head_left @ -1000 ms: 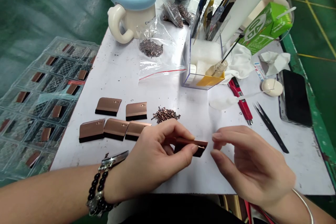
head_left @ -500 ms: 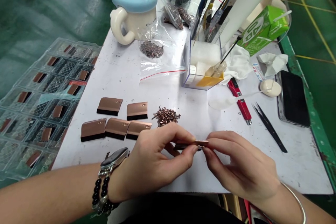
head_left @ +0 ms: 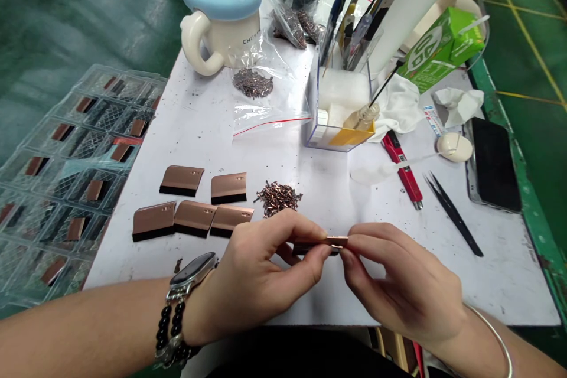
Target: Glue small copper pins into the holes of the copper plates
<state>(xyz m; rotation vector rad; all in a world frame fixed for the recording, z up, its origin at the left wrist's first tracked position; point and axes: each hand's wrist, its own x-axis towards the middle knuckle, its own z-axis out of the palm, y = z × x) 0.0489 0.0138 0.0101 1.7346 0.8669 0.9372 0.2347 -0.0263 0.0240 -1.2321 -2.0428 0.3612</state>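
Low over the front of the table, a small copper-coloured metal plate (head_left: 336, 241) with a black edge is held nearly edge-on. My left hand (head_left: 259, 277) pinches it between thumb and fingers. At its right end, the thumb and fingertips of my right hand (head_left: 401, 283) close on the plate; anything small between them is hidden. Just beyond my left hand lies a heap of tiny copper-coloured screws (head_left: 279, 197). Several similar plates (head_left: 153, 218) rest flat to the left, black edges toward me, with small holes near one corner.
Clear compartment trays (head_left: 95, 189) with plates stand left of the table. Behind are a lidded mug (head_left: 234, 32), a zip bag of screws (head_left: 252, 83) and a tool holder (head_left: 328, 139). Rightward lie a red cutter (head_left: 405, 174), black tweezers (head_left: 454, 212), a phone (head_left: 494, 165) and a green carton (head_left: 443, 50).
The view has shifted slightly, so the table's things sit a little further left. Both hands keep their grip on the plate, with only a slight shift of the right fingertips.
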